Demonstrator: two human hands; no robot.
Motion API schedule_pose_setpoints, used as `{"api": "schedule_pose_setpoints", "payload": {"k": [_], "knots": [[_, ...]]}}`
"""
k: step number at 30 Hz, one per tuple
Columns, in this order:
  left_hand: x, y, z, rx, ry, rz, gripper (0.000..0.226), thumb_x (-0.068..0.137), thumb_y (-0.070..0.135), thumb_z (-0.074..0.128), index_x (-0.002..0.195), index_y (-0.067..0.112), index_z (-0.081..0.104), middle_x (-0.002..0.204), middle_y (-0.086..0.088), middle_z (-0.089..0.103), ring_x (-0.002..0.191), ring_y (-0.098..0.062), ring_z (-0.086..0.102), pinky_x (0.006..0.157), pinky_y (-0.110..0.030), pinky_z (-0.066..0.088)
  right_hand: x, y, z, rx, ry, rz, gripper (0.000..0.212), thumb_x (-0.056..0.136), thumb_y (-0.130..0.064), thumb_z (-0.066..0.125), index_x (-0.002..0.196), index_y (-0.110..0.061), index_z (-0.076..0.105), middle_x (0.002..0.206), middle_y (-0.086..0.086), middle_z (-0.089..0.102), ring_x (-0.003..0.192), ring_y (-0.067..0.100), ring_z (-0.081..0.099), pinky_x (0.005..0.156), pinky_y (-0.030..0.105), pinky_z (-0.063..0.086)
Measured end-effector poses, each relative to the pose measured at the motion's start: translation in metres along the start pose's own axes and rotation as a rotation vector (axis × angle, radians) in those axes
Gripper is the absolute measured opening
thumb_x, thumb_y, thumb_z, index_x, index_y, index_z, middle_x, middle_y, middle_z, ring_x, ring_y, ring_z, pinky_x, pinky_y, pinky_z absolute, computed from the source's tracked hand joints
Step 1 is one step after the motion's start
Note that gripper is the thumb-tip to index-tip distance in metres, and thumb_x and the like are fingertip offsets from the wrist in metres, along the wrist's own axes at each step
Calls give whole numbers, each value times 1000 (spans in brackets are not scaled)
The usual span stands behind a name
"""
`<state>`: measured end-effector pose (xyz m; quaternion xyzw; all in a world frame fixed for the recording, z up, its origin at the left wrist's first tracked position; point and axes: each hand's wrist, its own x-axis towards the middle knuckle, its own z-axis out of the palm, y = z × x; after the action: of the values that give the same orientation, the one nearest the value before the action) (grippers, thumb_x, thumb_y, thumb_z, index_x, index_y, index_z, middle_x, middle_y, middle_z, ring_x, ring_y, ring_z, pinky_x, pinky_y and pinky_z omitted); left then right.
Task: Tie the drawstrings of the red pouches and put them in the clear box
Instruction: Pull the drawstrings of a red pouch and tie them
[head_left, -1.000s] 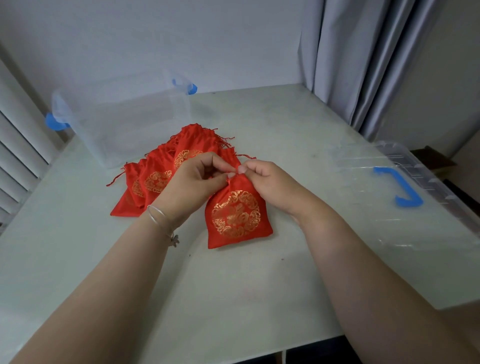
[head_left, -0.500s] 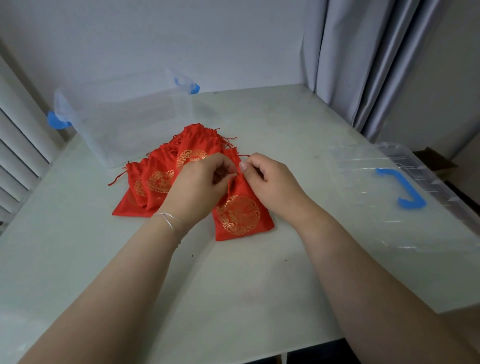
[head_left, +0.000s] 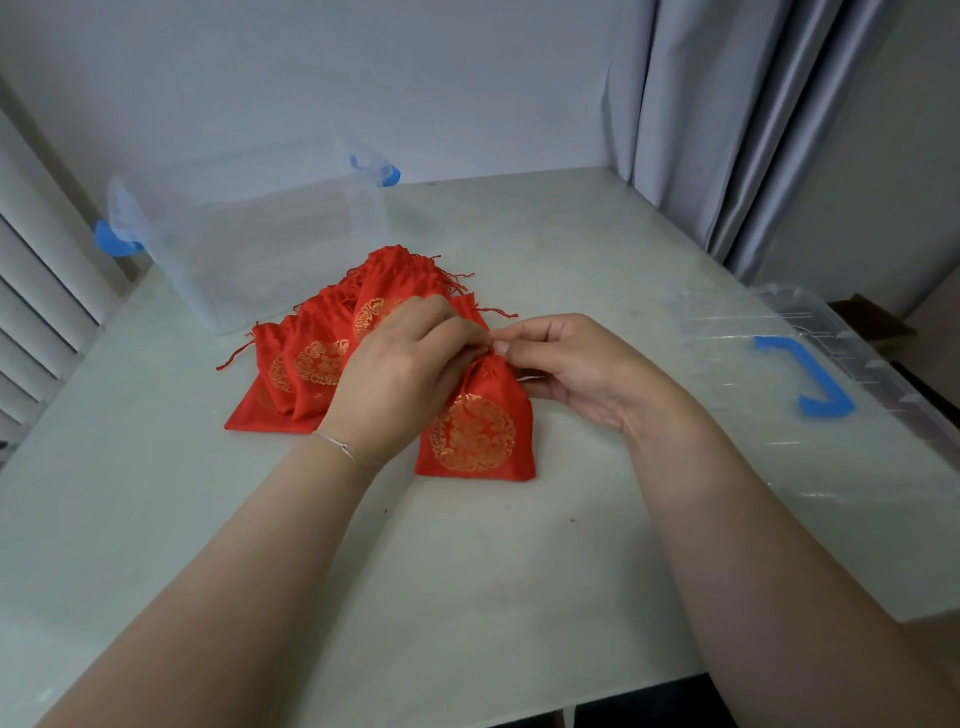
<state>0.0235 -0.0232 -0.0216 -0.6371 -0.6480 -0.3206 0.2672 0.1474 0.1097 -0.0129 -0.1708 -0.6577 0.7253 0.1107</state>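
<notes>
Red pouch (head_left: 475, 426), front of desk (head_left: 467, 571), neck gathered, left hand (head_left: 400, 379) and right hand (head_left: 576, 369) each with grip pinched on its drawstrings: tying step in hand; next calls for knot cinched, then transfer to clear box (head_left: 249, 234) behind pile.

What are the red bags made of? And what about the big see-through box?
The red pouch being tied looks like shiny satin cloth: it gleams, puckers at the neck, and carries a gold printed pattern. The clear box looks like thin, slightly cloudy plastic with blue latches; you can see the wall through it.
</notes>
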Motion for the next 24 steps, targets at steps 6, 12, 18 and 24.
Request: {"api": "schedule_pose_setpoints", "payload": {"k": [6, 12, 18, 24], "knots": [[-1, -2, 1, 30, 46, 94, 10, 90, 9, 63, 85, 6, 71, 84, -10, 61, 75, -26, 52, 63, -34, 43, -5, -5, -10, -130, -69, -60, 18, 86, 2, 60, 86, -14, 70, 68, -5, 71, 64, 5, 66, 64, 20, 56], [-3, -1, 5, -119, 42, 18, 5, 84, 11, 71, 81, 6, 73, 82, -7, 62, 73, -25, 54, 68, -32, 42, -3, -4, -13, -258, -91, -130, 17, 84, 4, 62, 85, -11, 69, 72, -6, 72, 68, 2, 65, 70, 17, 55], [-3, -1, 5, -156, 86, -56, 8, 84, 16, 71, 82, 9, 75, 81, -4, 66, 72, -24, 57, 67, -34, 45, 0, 0, -3, -382, 49, -209, 23, 86, 1, 62, 77, -20, 66, 75, 6, 68, 68, 10, 62, 75, 30, 53], [-2, 3, 3, -61, 95, -78, 5, 84, 10, 68, 83, 9, 74, 83, -2, 69, 74, -23, 64, 62, -36, 51, 3, 5, 8, -599, 225, -319, 18, 83, -11, 61, 74, -25, 55, 61, 7, 63, 58, 17, 56, 61, 35, 48]]}}
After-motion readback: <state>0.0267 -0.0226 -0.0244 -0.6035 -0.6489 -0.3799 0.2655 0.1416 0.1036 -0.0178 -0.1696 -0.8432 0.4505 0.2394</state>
